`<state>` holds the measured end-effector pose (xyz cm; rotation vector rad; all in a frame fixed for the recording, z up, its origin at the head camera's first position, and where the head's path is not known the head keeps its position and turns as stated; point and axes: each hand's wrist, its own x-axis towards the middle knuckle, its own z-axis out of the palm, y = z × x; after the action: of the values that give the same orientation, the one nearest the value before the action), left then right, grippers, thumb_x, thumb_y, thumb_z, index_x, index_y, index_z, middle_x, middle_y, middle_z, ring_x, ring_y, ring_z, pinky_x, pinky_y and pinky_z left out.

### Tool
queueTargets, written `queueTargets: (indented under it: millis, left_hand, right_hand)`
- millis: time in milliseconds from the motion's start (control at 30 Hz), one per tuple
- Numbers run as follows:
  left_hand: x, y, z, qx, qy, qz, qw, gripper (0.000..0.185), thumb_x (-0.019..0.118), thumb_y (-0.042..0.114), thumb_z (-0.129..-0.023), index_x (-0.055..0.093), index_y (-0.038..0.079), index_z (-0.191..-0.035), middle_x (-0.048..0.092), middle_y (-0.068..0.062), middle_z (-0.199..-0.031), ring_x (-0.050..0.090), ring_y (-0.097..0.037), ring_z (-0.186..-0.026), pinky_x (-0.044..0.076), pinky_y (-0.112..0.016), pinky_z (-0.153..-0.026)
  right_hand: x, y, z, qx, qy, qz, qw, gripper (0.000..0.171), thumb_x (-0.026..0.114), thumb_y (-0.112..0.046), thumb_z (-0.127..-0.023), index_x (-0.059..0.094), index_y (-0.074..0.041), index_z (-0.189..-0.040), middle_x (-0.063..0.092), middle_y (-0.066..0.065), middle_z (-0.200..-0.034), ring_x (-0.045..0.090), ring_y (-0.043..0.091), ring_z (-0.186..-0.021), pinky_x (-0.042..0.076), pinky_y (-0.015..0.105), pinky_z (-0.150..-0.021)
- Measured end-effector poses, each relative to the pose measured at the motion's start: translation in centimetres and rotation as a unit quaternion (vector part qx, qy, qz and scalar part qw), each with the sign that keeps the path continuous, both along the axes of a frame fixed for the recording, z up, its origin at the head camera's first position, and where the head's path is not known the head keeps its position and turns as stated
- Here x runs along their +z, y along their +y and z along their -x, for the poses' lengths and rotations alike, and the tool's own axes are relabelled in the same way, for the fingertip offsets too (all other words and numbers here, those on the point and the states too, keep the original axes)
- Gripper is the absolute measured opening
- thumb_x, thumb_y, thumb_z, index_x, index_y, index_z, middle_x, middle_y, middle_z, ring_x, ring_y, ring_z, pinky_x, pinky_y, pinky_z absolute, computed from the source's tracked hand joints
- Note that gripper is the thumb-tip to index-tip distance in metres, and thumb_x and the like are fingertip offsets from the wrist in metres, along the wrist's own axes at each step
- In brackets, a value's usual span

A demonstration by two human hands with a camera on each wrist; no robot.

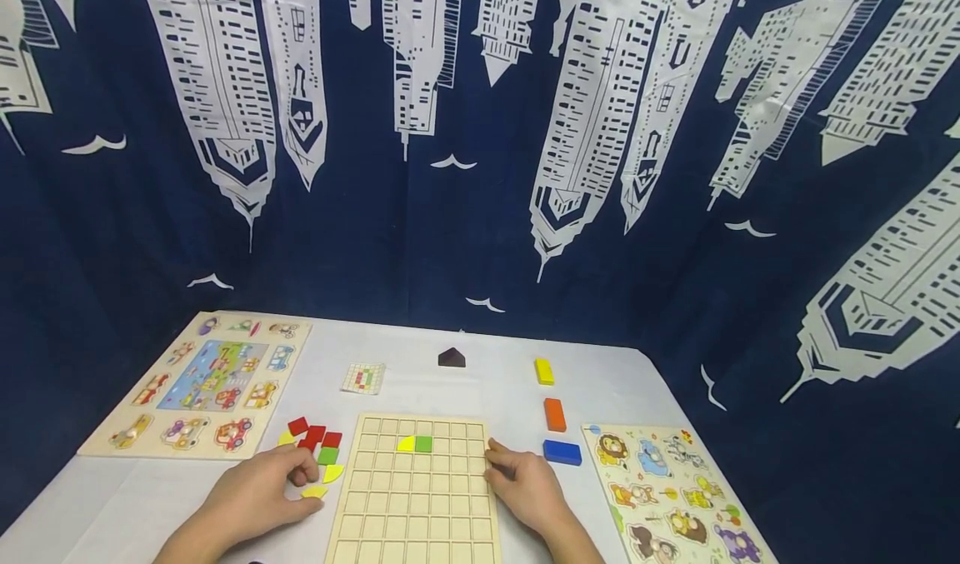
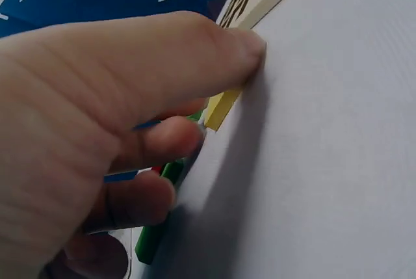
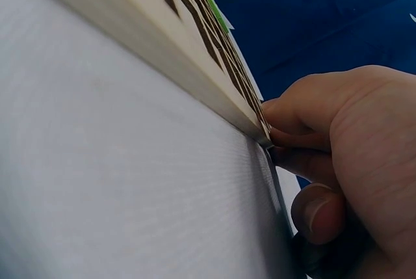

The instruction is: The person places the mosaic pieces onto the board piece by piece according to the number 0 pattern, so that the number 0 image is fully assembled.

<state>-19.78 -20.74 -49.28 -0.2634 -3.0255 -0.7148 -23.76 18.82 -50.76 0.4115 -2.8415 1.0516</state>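
A pale wooden grid board [image 1: 416,506] lies in front of me, bearing a yellow quarter-circle piece [image 1: 407,444] and a green square piece [image 1: 423,444]. My right hand [image 1: 528,485] grips the board's right edge, its fingertips at the rim in the right wrist view. Left of the board my left hand [image 1: 255,489] has thumb and fingers spread around a loose yellow piece [image 1: 314,491]. In the left wrist view the thumb overlaps a yellow piece [image 2: 221,108] on the table. Red squares [image 1: 316,435], a green square [image 1: 327,456] and another yellow quarter-circle [image 1: 333,473] lie beside this hand.
A small pattern card [image 1: 363,378] and a dark block [image 1: 452,357] lie behind the board. Yellow [image 1: 543,371], orange [image 1: 555,415] and blue [image 1: 562,452] blocks stand to the right. A vehicle puzzle [image 1: 288,331] sits at left, an animal puzzle [image 1: 652,506] at right.
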Motion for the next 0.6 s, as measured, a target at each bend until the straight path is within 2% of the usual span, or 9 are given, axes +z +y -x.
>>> queueTargets:
  millis: [133,300,500,600]
  left_hand:
    - [-0.12,-0.16,0.09,-0.012,-0.001,-0.011,0.9999,0.031,0.092,0.041,-0.072,0.065,0.037,-0.086,0.059,0.022,-0.081,0.051,0.001,-0.074,0.045,-0.028,-0.069]
    - [0.00,-0.36,0.00,-0.033,0.004,-0.028,0.9990,0.031,0.091,0.032,-0.074,0.068,0.037,-0.093,0.062,0.025,-0.088,0.054,0.003,-0.082,0.051,-0.030,-0.075]
    - [-0.19,-0.16,0.02,-0.025,0.018,-0.012,0.9995,0.036,0.091,0.052,-0.069,0.066,0.040,-0.091,0.058,0.025,-0.086,0.050,0.003,-0.078,0.048,-0.027,-0.072]
    - [-0.37,-0.32,0.08,-0.039,0.020,-0.026,0.9987,0.034,0.090,0.049,-0.071,0.066,0.038,-0.091,0.057,0.025,-0.085,0.049,0.003,-0.076,0.046,-0.025,-0.069]
  right_hand:
    - [0.06,0.01,-0.03,0.000,0.002,0.002,1.000,0.028,0.073,-0.020,-0.093,0.077,-0.010,-0.118,0.067,0.003,-0.137,0.064,0.030,-0.127,0.047,0.053,-0.107]
    - [0.05,0.04,-0.07,-0.001,-0.002,0.005,1.000,0.028,0.073,-0.021,-0.093,0.077,-0.011,-0.119,0.067,0.003,-0.137,0.064,0.030,-0.128,0.047,0.053,-0.107]
    - [0.01,0.07,-0.08,0.001,-0.007,0.009,1.000,0.028,0.072,-0.021,-0.094,0.077,-0.010,-0.119,0.066,0.002,-0.138,0.063,0.028,-0.128,0.047,0.052,-0.108]
    - [0.03,0.07,-0.08,0.001,-0.010,0.010,1.000,0.028,0.072,-0.022,-0.094,0.077,-0.011,-0.119,0.066,0.002,-0.138,0.063,0.028,-0.129,0.047,0.052,-0.108]
